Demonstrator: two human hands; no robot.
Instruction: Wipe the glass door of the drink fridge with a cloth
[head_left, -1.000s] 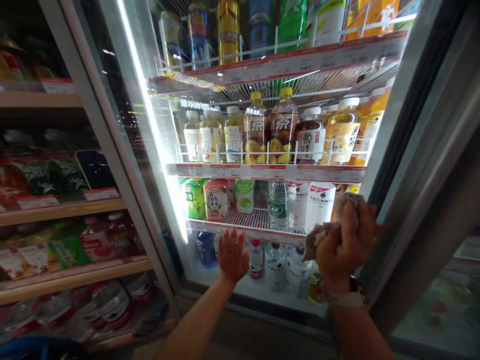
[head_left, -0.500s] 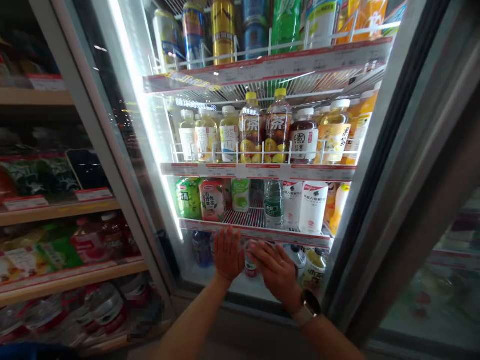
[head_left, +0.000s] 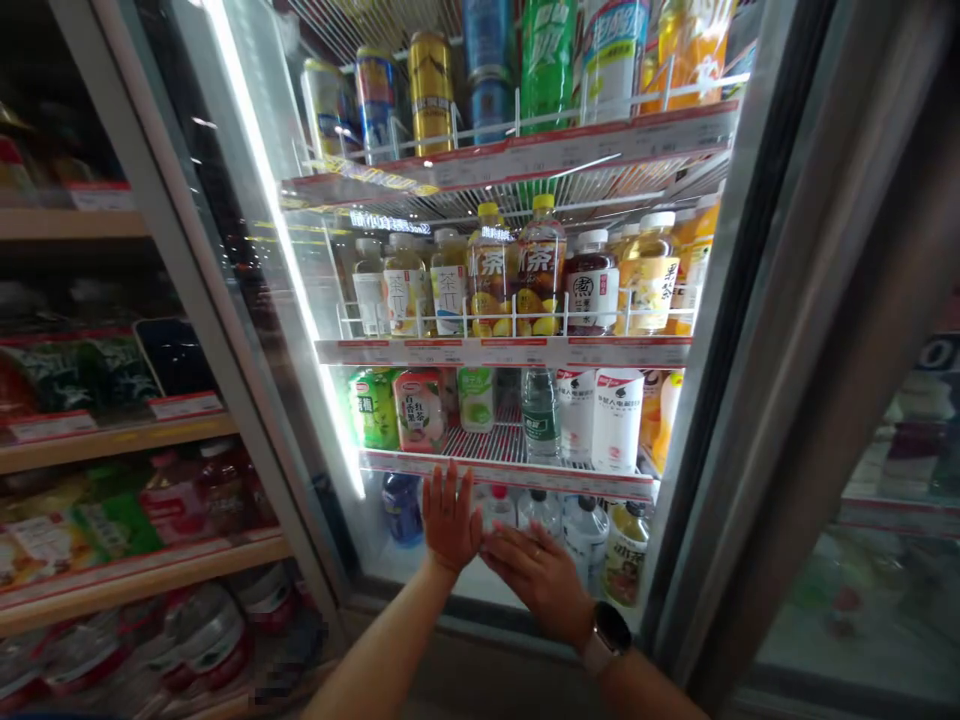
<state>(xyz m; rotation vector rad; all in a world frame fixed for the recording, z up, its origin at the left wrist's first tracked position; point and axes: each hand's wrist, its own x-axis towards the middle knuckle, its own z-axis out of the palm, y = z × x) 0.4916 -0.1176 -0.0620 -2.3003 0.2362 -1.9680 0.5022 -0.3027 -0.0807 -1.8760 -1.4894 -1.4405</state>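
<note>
My left hand (head_left: 451, 518) is raised in front of a lit drinks fridge, palm forward and fingers stretched up, holding nothing. Beside it, my right hand (head_left: 536, 568) slants to the left with its fingers straight, its tips close to or touching the left hand. A smartwatch (head_left: 611, 630) is on my right wrist. Behind my hands lie the lowest price rail (head_left: 510, 472) and several bottom-row bottles, among them an iced tea bottle (head_left: 624, 552). A green-labelled water bottle (head_left: 540, 412) stands one shelf higher. Mirrored lettering hangs over the shelves like a reflection in glass.
Upper shelves carry yellow-capped tea bottles (head_left: 540, 265) and cans such as a gold one (head_left: 431, 92), behind white wire guards. To the left, wooden shelves (head_left: 120, 440) hold packs and bottles. A metal door frame (head_left: 780, 400) runs down the right.
The view has shifted, so the upper shelves sit lower and further left. My right hand has moved down and left, closer to my left hand. Both hands remain open.
</note>
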